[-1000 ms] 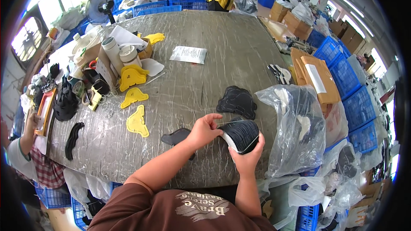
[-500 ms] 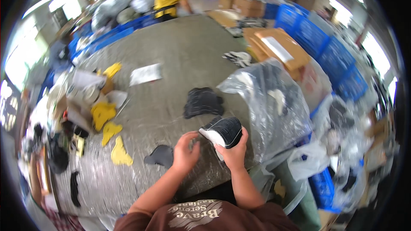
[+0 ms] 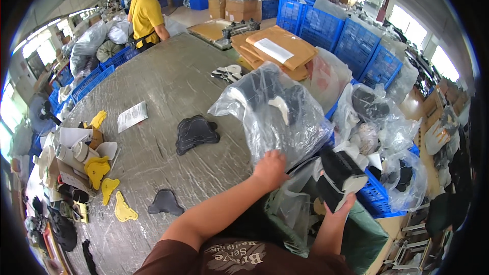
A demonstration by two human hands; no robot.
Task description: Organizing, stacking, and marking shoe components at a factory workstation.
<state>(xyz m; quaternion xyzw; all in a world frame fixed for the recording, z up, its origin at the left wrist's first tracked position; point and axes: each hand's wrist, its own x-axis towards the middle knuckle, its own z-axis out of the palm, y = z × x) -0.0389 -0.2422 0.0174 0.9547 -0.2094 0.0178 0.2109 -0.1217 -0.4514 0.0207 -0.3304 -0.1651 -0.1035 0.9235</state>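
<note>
1. Our left hand (image 3: 271,170) meets the near edge of the clear plastic bag (image 3: 285,135), fingers curled; we cannot tell whether they grip it.
2. Our right hand (image 3: 341,208) is closed around the lower end of the black stack (image 3: 336,170), tilted, off the right side of the counter (image 3: 153,86).
3. We should hold the stack firmly, layers square, and steady the bag without tugging.

Over at that table I count one hand-held bundle of dark pieces (image 3: 337,175), two other dark shapes (image 3: 196,135) lying flat, yellow templates (image 3: 124,209) in three spots, one white packet (image 3: 132,116) and one yellow-shirted co-worker (image 3: 146,15).
</note>
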